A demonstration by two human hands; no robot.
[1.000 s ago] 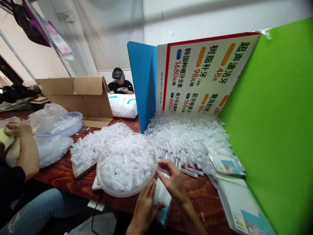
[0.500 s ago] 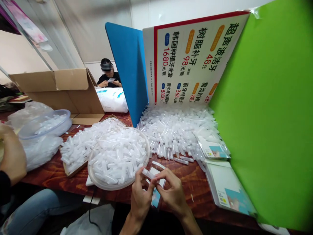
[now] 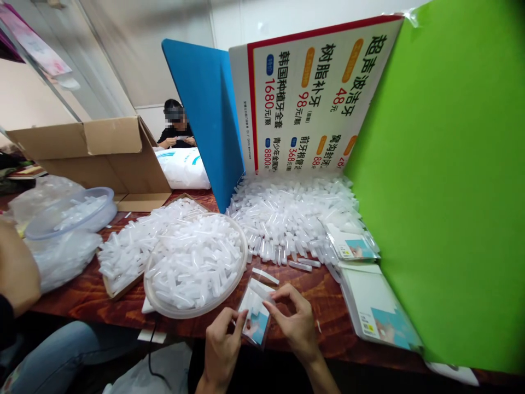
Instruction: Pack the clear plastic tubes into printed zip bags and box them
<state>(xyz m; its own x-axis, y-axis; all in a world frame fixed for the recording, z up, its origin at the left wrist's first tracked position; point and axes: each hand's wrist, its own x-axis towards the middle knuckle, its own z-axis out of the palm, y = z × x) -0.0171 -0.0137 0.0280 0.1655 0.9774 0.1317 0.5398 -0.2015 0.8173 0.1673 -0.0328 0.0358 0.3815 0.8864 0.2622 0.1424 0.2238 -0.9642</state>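
Centrally, at the near edge of the table (image 3: 315,298), the left hand (image 3: 221,336) has thumb and forefinger close together at the left edge of a clear packet (image 3: 255,329); whether they grip it, I cannot tell. The packet lies between the hands, slightly askew. Its glossy film covers a card, white at the far end, teal at the near end. Pale pieces show mid-packet; inside or on top is not determinable. The right hand (image 3: 293,323) pinches a translucent piece (image 3: 262,291) between thumb and fingertips, above the packet.

Surface: dark reddish wood grain. Left to right, it carries a lavender bowl (image 3: 109,212) of pale pieces, a cardboard box (image 3: 53,153), a shallow tray (image 3: 116,296) of similar pieces, a round tub (image 3: 192,314), heaped, and a loose pile (image 3: 293,216).

Room: a co-worker's arm (image 3: 16,268) at far left; a second person (image 3: 176,134) in black, seated behind a white bundle (image 3: 184,167); then a blue panel (image 3: 205,109), a printed sign (image 3: 303,109) and a green panel (image 3: 443,191).
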